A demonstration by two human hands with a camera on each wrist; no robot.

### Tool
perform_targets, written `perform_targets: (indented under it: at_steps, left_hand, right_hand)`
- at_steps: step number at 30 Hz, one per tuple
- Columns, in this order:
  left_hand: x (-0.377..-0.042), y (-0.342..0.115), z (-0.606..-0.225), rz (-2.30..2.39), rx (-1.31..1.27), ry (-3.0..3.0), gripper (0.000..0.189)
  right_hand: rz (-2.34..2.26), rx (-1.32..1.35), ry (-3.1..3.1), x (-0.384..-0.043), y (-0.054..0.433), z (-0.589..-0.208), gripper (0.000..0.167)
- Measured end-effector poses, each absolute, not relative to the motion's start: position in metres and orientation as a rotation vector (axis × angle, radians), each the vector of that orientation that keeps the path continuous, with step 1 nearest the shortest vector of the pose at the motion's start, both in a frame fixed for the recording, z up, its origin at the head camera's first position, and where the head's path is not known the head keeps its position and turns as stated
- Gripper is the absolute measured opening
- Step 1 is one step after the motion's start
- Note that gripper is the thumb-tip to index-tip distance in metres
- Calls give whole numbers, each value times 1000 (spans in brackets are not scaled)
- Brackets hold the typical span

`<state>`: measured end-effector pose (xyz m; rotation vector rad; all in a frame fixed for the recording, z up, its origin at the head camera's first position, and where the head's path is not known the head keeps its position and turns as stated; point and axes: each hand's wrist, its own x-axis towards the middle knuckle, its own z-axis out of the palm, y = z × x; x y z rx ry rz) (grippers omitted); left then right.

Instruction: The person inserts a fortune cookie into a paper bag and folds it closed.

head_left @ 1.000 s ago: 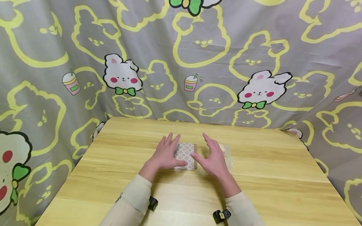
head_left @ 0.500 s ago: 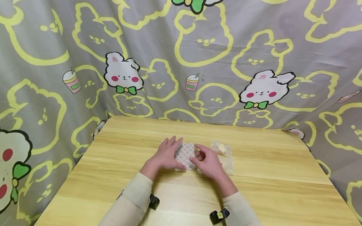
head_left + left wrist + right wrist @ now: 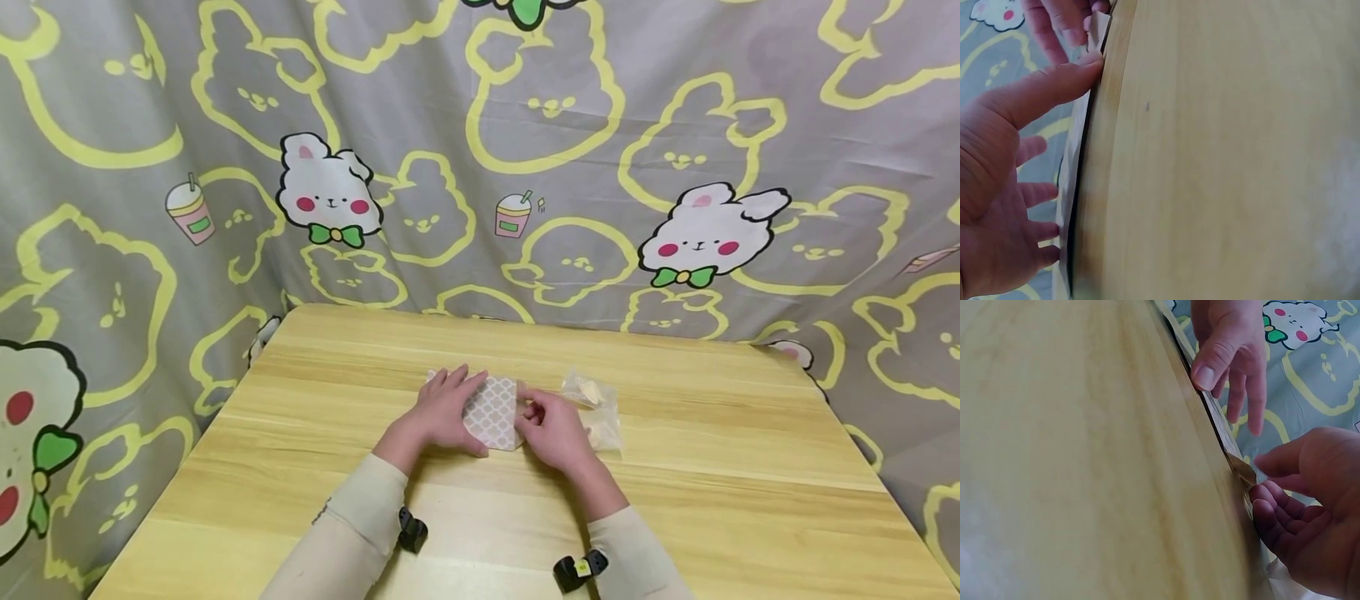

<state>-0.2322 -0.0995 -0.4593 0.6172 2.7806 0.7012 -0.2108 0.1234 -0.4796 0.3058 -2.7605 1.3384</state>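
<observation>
A flat paper bag with a grey-and-white lattice pattern lies on the wooden table. My left hand rests across its left part, fingers spread and thumb on the near edge, hiding some of the pattern. At the bag's right end my right hand has its fingers curled, with thumb and fingertips at the plain brown flap. In the right wrist view that flap stands a little raised and sits pinched at its tip. The left wrist view shows the left thumb pressing on the bag's edge.
Just right of the right hand lie clear plastic packets with small pale pieces inside. The wooden table runs back to a patterned curtain.
My right hand has come in from the right, its fingers going from spread to curled at the bag's brown end. The left hand stays on the bag with little movement.
</observation>
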Motion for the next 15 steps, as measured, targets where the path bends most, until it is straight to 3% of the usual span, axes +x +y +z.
perform_targets:
  at_steps: [15]
  left_hand:
    - [-232,-104,-463,676,618,2818,115]
  right_hand:
    - [1198,200,-2846,-213,119,-476,21]
